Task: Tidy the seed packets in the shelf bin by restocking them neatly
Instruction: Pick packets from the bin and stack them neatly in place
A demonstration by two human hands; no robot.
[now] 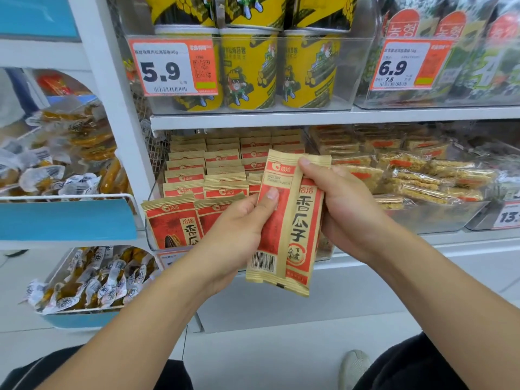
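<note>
— Where are the seed packets sitting?
— Centre frame, both hands gripping them: left hand low-left, right hand right, before the shelf bin.

Two hand-held seed packets — three yellow tubs in front — two full price tags.

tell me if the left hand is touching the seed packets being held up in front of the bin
Touching. The head view shows the left hand with its thumb pressed flat on the front of the held seed packets, while the right hand grips the other edge.
</note>
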